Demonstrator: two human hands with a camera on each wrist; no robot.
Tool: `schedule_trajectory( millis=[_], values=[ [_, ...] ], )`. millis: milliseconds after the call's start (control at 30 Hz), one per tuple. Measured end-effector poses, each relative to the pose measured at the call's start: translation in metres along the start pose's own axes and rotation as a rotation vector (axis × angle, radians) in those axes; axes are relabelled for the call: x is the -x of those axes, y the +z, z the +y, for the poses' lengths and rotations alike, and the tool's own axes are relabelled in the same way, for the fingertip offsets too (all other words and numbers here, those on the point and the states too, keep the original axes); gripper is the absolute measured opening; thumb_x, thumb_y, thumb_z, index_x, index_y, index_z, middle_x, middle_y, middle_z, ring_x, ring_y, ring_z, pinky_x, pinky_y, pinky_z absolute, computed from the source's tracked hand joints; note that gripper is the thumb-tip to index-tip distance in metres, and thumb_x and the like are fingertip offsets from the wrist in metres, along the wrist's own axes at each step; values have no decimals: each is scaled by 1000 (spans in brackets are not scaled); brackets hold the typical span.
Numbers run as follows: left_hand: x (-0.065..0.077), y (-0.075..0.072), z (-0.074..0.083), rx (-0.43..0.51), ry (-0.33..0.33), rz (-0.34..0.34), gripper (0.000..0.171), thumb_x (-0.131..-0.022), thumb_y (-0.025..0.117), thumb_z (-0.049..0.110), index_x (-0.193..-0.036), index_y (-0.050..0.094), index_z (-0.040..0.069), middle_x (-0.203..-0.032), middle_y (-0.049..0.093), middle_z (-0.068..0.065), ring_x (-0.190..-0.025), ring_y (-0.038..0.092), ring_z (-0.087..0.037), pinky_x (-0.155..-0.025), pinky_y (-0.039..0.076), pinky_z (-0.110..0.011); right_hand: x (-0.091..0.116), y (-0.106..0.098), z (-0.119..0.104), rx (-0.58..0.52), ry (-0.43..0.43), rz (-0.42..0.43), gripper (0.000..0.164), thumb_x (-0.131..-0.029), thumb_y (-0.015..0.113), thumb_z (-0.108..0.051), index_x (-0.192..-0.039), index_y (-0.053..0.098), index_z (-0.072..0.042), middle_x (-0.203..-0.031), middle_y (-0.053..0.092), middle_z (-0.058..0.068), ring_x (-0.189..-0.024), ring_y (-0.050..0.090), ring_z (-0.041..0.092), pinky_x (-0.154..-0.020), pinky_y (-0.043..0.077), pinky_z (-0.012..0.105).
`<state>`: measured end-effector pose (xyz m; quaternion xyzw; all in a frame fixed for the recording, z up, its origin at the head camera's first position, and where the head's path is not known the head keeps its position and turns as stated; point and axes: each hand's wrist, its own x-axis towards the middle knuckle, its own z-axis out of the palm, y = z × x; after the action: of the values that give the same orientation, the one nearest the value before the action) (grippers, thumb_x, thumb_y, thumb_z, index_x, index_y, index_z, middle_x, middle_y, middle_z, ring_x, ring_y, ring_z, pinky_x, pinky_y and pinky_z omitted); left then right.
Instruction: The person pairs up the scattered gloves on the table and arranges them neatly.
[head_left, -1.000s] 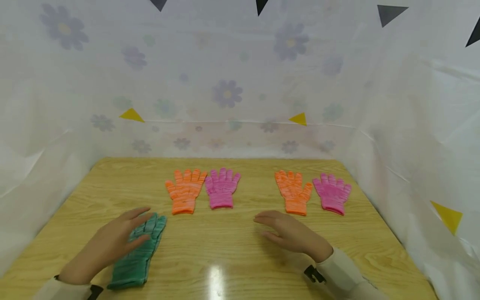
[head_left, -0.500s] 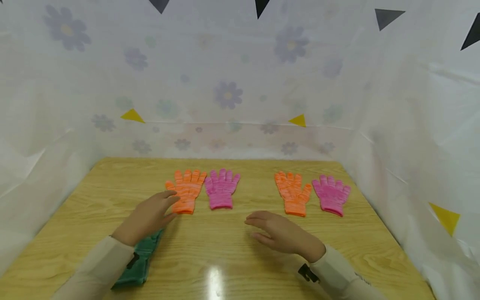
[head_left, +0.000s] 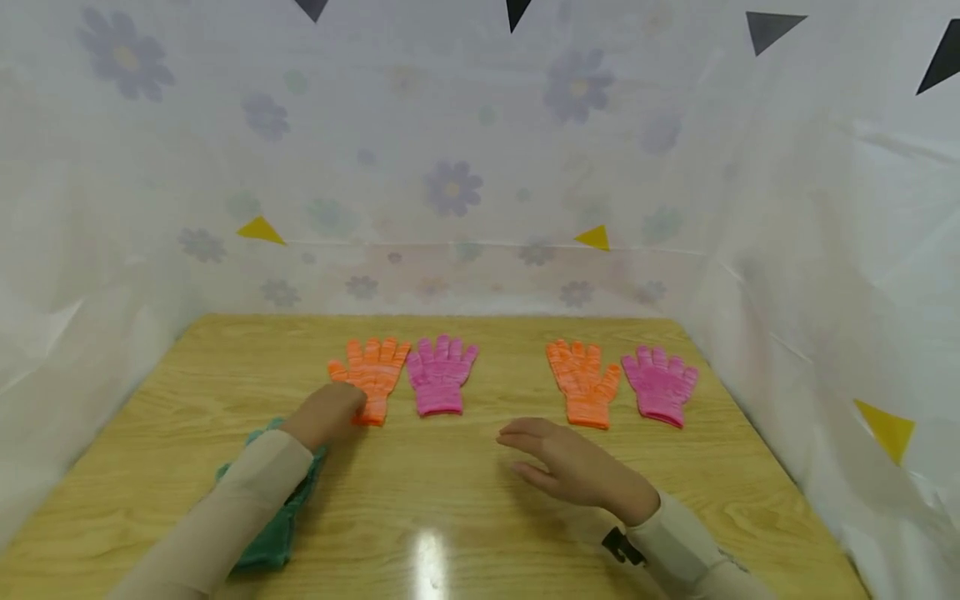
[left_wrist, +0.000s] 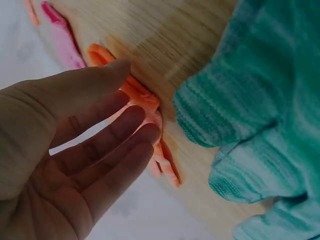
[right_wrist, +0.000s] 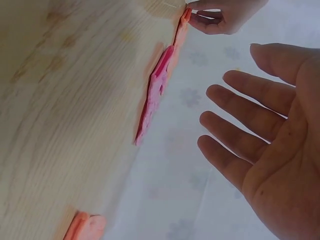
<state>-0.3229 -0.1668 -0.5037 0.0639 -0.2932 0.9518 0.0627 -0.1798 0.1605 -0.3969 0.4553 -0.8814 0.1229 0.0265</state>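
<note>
My left hand reaches over the cuff of the left orange knit glove. In the left wrist view, its thumb and fingers stand apart, with fingertips overlapping that glove, which lies flat. Under the left forearm lies a green knit glove, partly hidden by the sleeve; its fingers fill the right side of the left wrist view. Holding nothing, my right hand hovers above the table's middle right, fingers extended and palm facing inward.
A pink glove lies beside the left orange one. Farther right lie another orange glove and another pink glove. White flowered sheeting walls the wooden table at the back and sides.
My left hand has moved forward and right, from above the green glove to the left orange glove's cuff, and has dipped lower. The right hand has stayed nearly in place.
</note>
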Motion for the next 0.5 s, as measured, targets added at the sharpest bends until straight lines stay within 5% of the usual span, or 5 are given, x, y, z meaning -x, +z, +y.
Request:
schedule_trajectory(
  millis=[33, 200, 500],
  values=[
    [-13, -14, 4, -101, 67, -49, 81, -80, 38, 67, -142, -3, 35, -149, -1, 3, -136, -2, -21, -108, 2, -48, 0, 1, 0, -3, 2, 2, 40, -90, 52, -28, -128, 48, -16, -127, 47, 1, -118, 43, 14, -92, 42, 33],
    [-22, -24, 5, -113, 134, -100, 73, -81, 36, 66, -142, 7, 38, -150, 2, 3, -136, -2, -23, -108, 0, -47, 1, 3, 1, -25, 24, 3, 41, -91, 51, -30, -128, 48, -15, -127, 48, 1, -120, 42, 15, -94, 41, 34],
    [-28, -14, 11, -164, 166, 76, 71, -78, 32, 72, -139, 7, 45, -149, 5, 7, -136, 4, -25, -106, 7, -54, 3, 6, 5, -39, 35, 33, 42, -89, 54, -29, -127, 49, -12, -126, 49, 0, -118, 43, 15, -94, 41, 34]
  ],
)
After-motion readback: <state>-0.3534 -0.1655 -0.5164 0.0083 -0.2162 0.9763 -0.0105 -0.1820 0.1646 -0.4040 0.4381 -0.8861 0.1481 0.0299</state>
